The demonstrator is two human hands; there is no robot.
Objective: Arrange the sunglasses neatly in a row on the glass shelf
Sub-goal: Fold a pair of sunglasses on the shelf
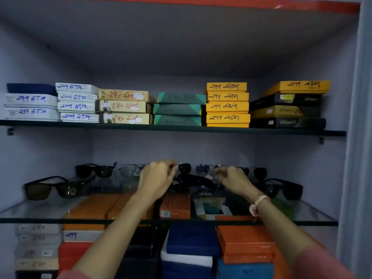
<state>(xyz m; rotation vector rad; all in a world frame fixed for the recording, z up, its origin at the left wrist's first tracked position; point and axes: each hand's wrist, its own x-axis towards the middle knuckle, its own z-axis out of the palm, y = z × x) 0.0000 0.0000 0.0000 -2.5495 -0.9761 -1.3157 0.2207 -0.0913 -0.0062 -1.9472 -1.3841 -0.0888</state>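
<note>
Several sunglasses stand on the glass shelf [36, 210]. Big dark pairs sit at the front left [52, 188] and front right [283, 188]. A back row holds a black pair [94, 170], a thin clear-lens pair [128, 170] and blue-tinted pairs [203, 169]. My left hand [157, 178] reaches to the back row, fingers pinched on a dark aviator pair [184, 168]. My right hand [231, 179] is curled over another pair in that row, mostly hidden by the fingers. A black pair [193, 181] lies between my hands.
The upper shelf [173, 128] carries stacked white, beige, green, yellow and black boxes. Orange, blue, black and grey boxes are piled under the glass shelf. The cabinet's grey side walls close in at left and right [360, 137].
</note>
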